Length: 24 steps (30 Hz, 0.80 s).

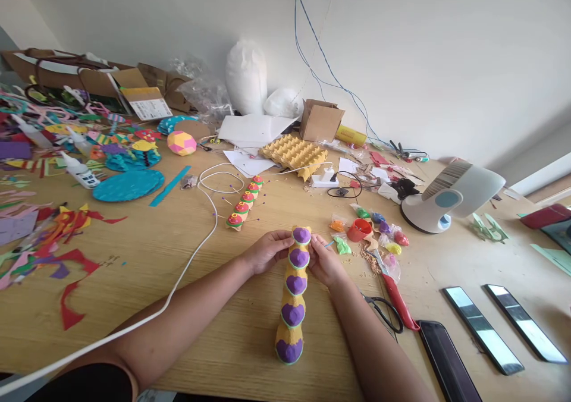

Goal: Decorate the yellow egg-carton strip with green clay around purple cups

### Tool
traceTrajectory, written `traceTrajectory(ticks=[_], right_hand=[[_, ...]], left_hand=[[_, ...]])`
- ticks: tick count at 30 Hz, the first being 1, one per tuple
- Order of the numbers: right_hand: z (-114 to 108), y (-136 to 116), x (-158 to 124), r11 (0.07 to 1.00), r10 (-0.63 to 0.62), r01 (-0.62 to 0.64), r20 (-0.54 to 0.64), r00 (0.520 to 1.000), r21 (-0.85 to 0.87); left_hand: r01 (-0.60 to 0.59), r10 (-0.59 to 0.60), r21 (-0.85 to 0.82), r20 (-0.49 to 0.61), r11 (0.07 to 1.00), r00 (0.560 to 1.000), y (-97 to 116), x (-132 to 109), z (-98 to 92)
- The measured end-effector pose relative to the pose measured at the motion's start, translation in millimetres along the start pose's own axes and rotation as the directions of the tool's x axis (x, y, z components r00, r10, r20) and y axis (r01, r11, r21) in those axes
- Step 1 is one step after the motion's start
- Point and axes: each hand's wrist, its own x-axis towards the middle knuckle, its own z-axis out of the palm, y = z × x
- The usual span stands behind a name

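A strip of yellow egg carton (294,301) with purple clay patches edged in pale green lies lengthwise in front of me. My left hand (271,252) pinches its far end from the left, thumb and fingers closed on the side of the last bump. On the opposite side of that bump, my right hand (328,262) is closed against the edge, its fingertips partly hidden. Beyond my hands rests a finished-looking egg carton caterpillar (244,203) with red and green clay and pins sticking out. Small bags of coloured clay (342,244) lie right of my right hand, around a red cup (359,229).
Scissors (386,314), a red-handled knife (397,298) and several phones (484,329) lie at the right. A white fan (450,197) stands behind them. A white cable (191,250) crosses my left forearm. Paper scraps (74,265) cover the left; an egg tray (294,154) sits farther back.
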Motion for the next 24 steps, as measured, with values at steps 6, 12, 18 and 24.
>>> traceTrajectory(ticks=[6,12,18,24], right_hand=[[-7.1,2.4,1.4,0.999,0.002,0.000,0.029,1.000,-0.054],[-6.3,3.5,0.3,0.999,0.038,-0.037,0.048,0.998,-0.009],[-4.1,1.4,-0.8,0.990,0.094,-0.102,0.083,0.992,0.096],[-3.7,1.2,-0.2,0.986,0.116,-0.122,0.062,0.991,0.113]], left_hand=[[-0.046,0.055,0.121,-0.074,0.992,0.996,-4.2,1.0,1.8],[-0.013,0.014,0.047,-0.028,0.999,1.000,-3.4,-0.7,0.6],[0.002,-0.002,-0.003,-0.061,1.000,0.998,-4.5,1.6,-0.7],[0.002,-0.002,-0.001,-0.057,1.000,0.998,-4.7,1.2,-0.4]])
